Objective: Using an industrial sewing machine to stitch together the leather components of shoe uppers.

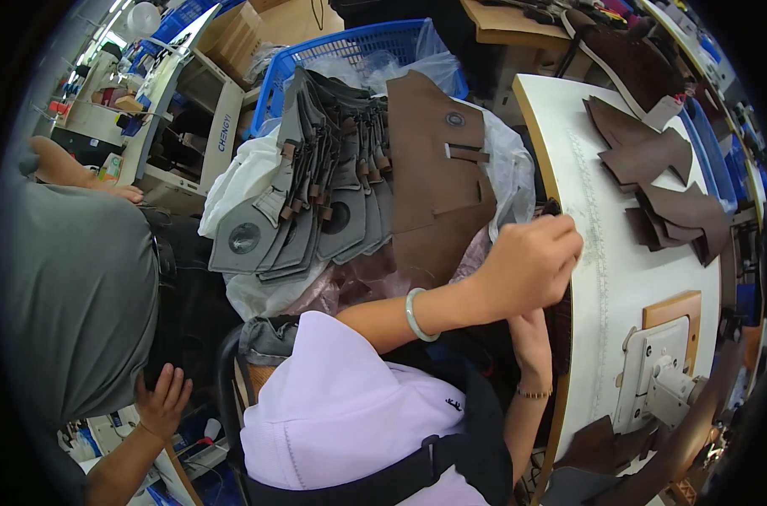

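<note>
My left hand (pixel 531 260), with a pale bangle on its wrist, is closed at the near edge of the white worktable (pixel 599 278). Whatever its curled fingers may hold is hidden. Below and partly behind it is my right hand (pixel 529 337), its fingers out of sight. Left of my hands lies a large brown leather-like piece (pixel 438 181) with a round eyelet and a slot. Beside that are several overlapping grey cut pieces (pixel 295 232) with round patches and small brown tabs, resting on plastic wrapping (pixel 362 282).
Behind the pieces stands a blue plastic basket (pixel 350 40) with clear bags. Brown cut pieces (pixel 641 148) lie on the worktable's far part; a sewing machine (pixel 666 384) sits at its near right. On the left is another person in a grey shirt (pixel 80 295).
</note>
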`<action>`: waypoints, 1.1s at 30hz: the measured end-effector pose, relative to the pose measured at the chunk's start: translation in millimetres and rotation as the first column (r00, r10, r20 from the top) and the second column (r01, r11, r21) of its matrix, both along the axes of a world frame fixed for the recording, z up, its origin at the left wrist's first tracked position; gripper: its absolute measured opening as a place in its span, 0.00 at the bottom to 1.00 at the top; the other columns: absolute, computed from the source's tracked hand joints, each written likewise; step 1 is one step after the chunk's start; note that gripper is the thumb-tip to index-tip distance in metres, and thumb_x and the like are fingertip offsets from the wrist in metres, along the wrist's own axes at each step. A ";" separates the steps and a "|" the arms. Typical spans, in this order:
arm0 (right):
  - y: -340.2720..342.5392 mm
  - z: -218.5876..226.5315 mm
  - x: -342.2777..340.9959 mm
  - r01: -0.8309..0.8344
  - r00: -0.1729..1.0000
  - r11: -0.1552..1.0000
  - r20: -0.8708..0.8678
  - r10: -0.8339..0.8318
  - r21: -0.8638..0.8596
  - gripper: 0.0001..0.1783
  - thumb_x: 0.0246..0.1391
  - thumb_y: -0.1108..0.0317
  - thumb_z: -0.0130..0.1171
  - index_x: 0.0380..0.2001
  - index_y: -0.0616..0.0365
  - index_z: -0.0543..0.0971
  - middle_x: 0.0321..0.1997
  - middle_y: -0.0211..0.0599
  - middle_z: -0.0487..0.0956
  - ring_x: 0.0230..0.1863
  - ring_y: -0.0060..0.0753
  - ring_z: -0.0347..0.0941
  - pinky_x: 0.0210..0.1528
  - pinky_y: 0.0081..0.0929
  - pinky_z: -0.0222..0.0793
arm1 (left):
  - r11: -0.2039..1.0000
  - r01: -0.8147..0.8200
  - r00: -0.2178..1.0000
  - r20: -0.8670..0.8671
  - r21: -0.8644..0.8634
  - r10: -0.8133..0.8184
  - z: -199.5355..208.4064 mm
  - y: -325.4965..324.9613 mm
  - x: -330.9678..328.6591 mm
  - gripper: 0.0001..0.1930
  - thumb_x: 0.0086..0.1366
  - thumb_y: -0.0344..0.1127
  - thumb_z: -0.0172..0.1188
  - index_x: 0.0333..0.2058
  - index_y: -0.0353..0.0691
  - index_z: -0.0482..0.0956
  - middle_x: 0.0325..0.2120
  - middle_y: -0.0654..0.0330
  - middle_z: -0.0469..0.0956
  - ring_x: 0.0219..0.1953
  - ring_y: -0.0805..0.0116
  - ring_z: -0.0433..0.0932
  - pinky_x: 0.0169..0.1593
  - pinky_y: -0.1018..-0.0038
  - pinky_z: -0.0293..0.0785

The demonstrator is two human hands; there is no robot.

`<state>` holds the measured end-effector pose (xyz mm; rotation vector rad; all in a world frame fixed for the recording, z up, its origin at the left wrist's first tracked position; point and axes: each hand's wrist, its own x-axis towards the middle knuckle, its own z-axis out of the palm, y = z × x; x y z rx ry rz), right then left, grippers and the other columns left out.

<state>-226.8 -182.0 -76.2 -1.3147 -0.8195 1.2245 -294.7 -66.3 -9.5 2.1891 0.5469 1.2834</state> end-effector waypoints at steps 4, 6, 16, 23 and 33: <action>65.6 -26.9 -14.5 0.124 0.980 0.992 -0.161 -0.118 0.033 0.22 0.63 0.65 0.57 0.53 0.70 0.72 0.48 0.33 0.77 0.47 0.20 0.72 0.46 0.18 0.67 | 0.974 -0.227 0.915 -0.340 0.012 0.217 -5.5 35.1 -14.8 0.02 0.55 0.29 0.56 0.26 0.40 0.78 0.25 0.59 0.76 0.33 0.58 0.78 0.35 0.64 0.76; 92.1 -34.4 -17.7 0.137 0.962 0.986 -0.223 -0.156 -0.100 0.24 0.60 0.61 0.60 0.52 0.70 0.73 0.46 0.33 0.77 0.45 0.19 0.72 0.45 0.17 0.68 | 0.927 -0.362 0.768 -0.533 0.096 0.355 -8.8 55.3 -29.4 0.05 0.56 0.30 0.56 0.28 0.41 0.80 0.28 0.58 0.77 0.36 0.58 0.79 0.38 0.65 0.77; 124.4 -12.1 -26.9 0.217 0.841 0.946 -0.446 -0.307 -0.242 0.23 0.49 0.61 0.71 0.44 0.61 0.75 0.39 0.30 0.77 0.40 0.22 0.74 0.42 0.20 0.70 | 0.765 -0.634 0.414 -0.786 0.112 0.459 -32.1 134.7 -101.6 0.15 0.65 0.37 0.53 0.29 0.30 0.81 0.30 0.40 0.80 0.35 0.42 0.80 0.40 0.56 0.77; 125.7 -0.1 -24.6 0.092 0.777 0.995 -0.628 -0.055 0.027 0.22 0.42 0.79 0.63 0.45 0.63 0.77 0.43 0.34 0.79 0.43 0.28 0.76 0.49 0.27 0.71 | 0.777 -0.626 0.568 -0.722 -0.068 0.394 -14.8 125.9 -94.0 0.18 0.69 0.39 0.48 0.31 0.29 0.80 0.30 0.36 0.78 0.36 0.37 0.78 0.41 0.53 0.75; 107.3 0.4 37.3 0.208 0.555 0.926 -0.817 0.154 0.315 0.20 0.39 0.78 0.51 0.40 0.70 0.78 0.43 0.46 0.81 0.44 0.42 0.79 0.53 0.37 0.75 | 0.803 -0.340 0.940 -0.182 -0.489 0.288 19.2 98.5 -66.0 0.23 0.74 0.45 0.45 0.57 0.33 0.73 0.43 0.49 0.81 0.46 0.65 0.78 0.50 0.71 0.70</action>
